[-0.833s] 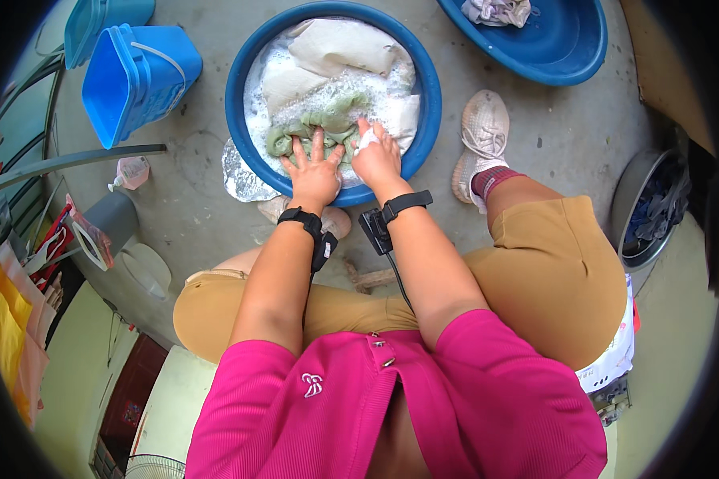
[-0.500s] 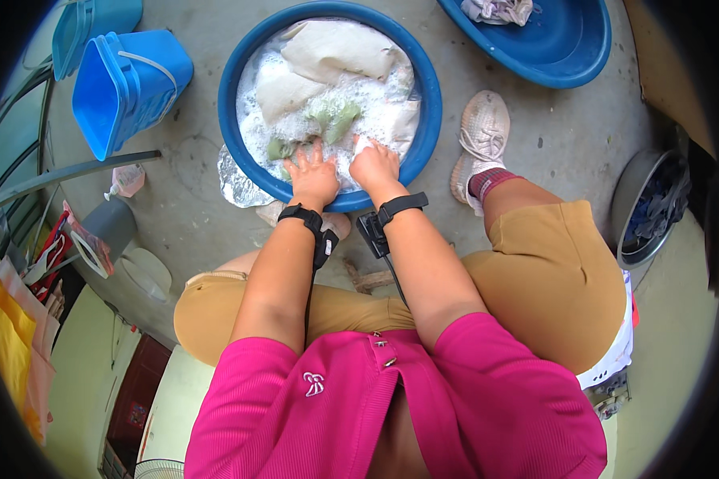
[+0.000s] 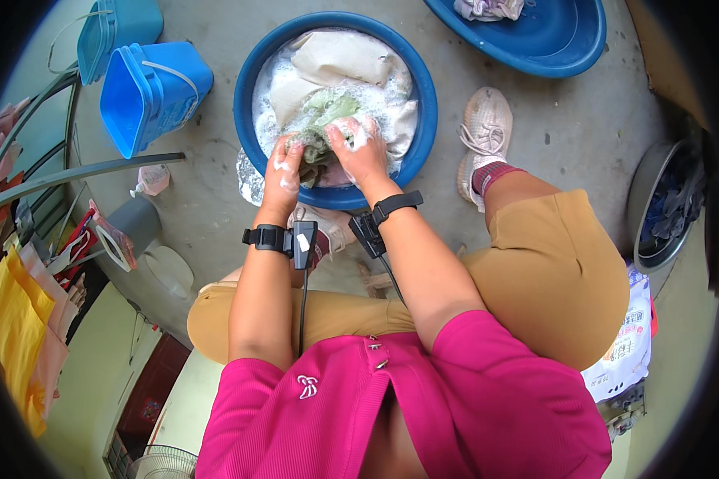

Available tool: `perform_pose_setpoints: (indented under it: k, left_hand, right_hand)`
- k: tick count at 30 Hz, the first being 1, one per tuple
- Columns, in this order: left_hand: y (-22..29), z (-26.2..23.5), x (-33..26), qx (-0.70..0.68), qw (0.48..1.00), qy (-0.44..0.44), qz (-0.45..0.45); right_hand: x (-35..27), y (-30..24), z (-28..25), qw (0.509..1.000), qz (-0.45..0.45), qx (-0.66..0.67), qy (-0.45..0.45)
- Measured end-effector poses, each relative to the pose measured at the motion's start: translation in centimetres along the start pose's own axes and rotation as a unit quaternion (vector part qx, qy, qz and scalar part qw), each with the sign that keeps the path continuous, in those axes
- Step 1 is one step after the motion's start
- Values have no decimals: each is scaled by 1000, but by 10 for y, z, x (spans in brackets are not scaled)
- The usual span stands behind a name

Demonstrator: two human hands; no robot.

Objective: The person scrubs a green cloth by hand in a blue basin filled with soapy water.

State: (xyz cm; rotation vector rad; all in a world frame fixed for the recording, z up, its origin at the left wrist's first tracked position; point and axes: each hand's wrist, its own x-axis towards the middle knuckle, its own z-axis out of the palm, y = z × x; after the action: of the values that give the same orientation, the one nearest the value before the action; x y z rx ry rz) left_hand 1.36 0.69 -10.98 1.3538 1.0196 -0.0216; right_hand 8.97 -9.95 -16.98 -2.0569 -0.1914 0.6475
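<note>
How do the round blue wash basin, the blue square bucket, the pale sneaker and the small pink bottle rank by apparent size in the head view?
1. round blue wash basin
2. blue square bucket
3. pale sneaker
4. small pink bottle

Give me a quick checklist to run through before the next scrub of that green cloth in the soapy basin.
1. Left hand gripping the green cloth: ok, fingers closed on its lower edge.
2. Right hand on the cloth: ok, grip closed on it, soapy.
3. Suds in the round blue basin: ok, foam covers the water.
4. Cloth over the basin, not the floor: ok.
5. Beige laundry clear of the hands: ok, lying at the far side.
6. Wrist bands dry: cannot tell.
</note>
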Motion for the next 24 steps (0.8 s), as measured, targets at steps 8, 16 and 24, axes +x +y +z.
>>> perform_pose_setpoints:
  k: [8, 16, 24]
  left_hand:
    - [46, 9, -30, 182, 953, 153, 186]
    - [6, 13, -17, 332, 903, 136, 238]
    - [16, 21, -20, 389, 892, 130, 189]
  right_hand:
    - [-14, -73, 20, 906, -17, 414, -83]
    - [-6, -70, 15, 854, 105, 486, -153]
    - [-3, -46, 26, 874, 120, 452, -133]
